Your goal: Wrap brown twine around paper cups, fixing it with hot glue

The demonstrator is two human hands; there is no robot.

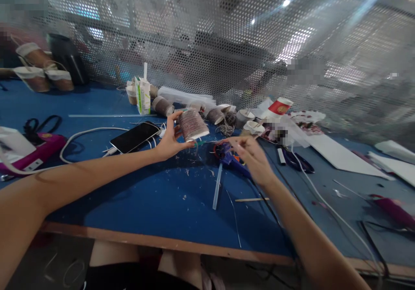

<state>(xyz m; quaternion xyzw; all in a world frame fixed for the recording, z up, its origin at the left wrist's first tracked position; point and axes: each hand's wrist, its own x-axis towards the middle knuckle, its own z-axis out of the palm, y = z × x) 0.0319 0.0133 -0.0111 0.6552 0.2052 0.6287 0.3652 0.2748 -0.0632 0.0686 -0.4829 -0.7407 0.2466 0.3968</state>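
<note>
My left hand (170,138) grips a paper cup (193,125) wrapped in rows of brownish cord, thumb below and fingers above. The cup is tilted over the blue table, with a bit of green at its lower edge. My right hand (248,151) is slightly blurred, its fingers brought together just right of the cup. A thin pale strand seems to run between cup and fingertips; what those fingers hold, I cannot make out. Under that hand lies a blue glue gun (235,162), partly hidden, with a translucent glue stick (218,186) beside it.
A phone (135,137) with a white cable lies to the left. Behind stand a drink carton (143,95), wrapped cups (163,106) and a red-and-white cup (280,106). A thin wooden stick (251,200) lies in front. Perforated metal mesh (207,35) closes off the back.
</note>
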